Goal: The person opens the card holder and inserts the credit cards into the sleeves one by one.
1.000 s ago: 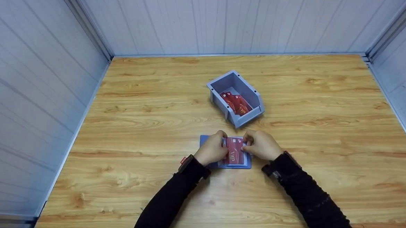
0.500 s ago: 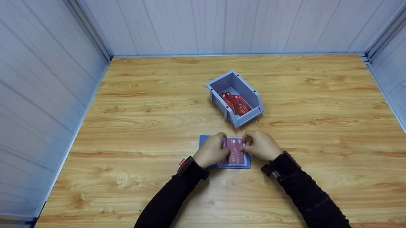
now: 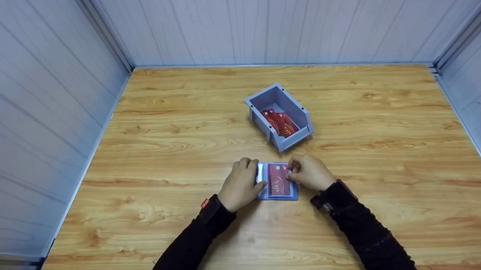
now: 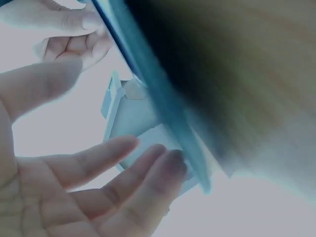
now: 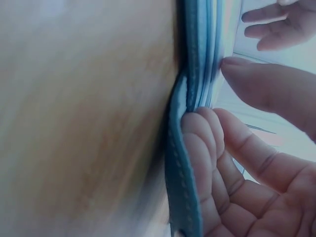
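A blue card holder (image 3: 287,198) with clear sleeves lies spread on the table. A red card marked VIP (image 3: 278,185) shows in its right-hand sleeve. My right hand (image 3: 310,172) pinches the holder's right side. In the right wrist view, fingers curl behind the stacked sleeves (image 5: 203,49) while the thumb (image 5: 261,86) is on their front. Over the holder's left part, my left hand (image 3: 241,182) has loosely spread fingers. Its fingertips (image 4: 170,163) are close to the holder's edge (image 4: 170,111) in the left wrist view; contact is unclear.
Behind the holder stands a grey open-front bin (image 3: 261,124) with several red cards (image 3: 278,122) inside. The wood-grain table (image 3: 174,139) meets pale panel walls (image 3: 230,23) at the back and on both sides.
My left hand has drawn back to the left from the card's edge and loosened its fingers. The right hand keeps its pinch in the same place.
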Action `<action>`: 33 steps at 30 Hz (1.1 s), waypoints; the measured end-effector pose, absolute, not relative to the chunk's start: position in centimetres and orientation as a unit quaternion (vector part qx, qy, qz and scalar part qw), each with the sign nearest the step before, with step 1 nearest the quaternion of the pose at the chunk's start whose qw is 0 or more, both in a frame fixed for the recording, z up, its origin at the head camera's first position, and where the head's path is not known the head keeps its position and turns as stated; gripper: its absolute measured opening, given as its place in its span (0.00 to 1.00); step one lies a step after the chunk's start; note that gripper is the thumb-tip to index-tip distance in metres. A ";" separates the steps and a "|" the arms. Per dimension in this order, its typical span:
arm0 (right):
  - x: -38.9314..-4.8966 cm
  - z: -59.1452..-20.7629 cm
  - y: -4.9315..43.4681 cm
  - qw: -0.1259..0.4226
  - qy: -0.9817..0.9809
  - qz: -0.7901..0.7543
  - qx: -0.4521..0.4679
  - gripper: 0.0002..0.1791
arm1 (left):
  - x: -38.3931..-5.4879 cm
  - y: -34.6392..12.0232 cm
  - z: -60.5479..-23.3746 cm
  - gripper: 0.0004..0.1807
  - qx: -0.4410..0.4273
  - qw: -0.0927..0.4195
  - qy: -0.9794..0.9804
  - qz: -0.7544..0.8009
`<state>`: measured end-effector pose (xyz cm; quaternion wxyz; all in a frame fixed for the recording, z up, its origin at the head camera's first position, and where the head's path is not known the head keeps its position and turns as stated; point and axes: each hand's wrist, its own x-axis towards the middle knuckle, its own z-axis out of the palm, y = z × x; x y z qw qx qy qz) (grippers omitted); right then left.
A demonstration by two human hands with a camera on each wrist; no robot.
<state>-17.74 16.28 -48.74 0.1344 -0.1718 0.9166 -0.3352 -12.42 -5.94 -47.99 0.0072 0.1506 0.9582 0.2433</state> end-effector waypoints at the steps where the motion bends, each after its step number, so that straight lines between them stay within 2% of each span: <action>1: -17.7 -48.7 16.3 0.134 0.917 -0.335 -0.172 0.11 | -12.2 -6.0 -48.1 0.36 0.155 0.014 0.960 0.233; 7: -17.7 -48.7 16.3 0.128 0.916 -0.334 -0.181 0.11 | -11.6 -5.9 -48.5 0.41 0.175 0.044 0.966 0.185; 13: -17.7 -48.7 16.2 0.123 0.917 -0.330 -0.189 0.11 | -11.6 -5.9 -48.7 0.41 0.183 0.037 0.971 0.148; 19: -18.1 -48.0 16.2 0.140 0.918 -0.322 -0.183 0.11 | -11.6 -6.0 -48.8 0.43 0.188 0.033 0.972 0.139; 23: -18.8 -46.6 16.3 0.132 0.924 -0.313 -0.175 0.10 | -11.6 -6.0 -48.8 0.43 0.183 0.035 0.973 0.138; 33: -22.1 -41.5 16.2 0.071 0.939 -0.299 -0.155 0.14 | -11.6 -6.0 -48.7 0.43 0.189 0.031 0.973 0.129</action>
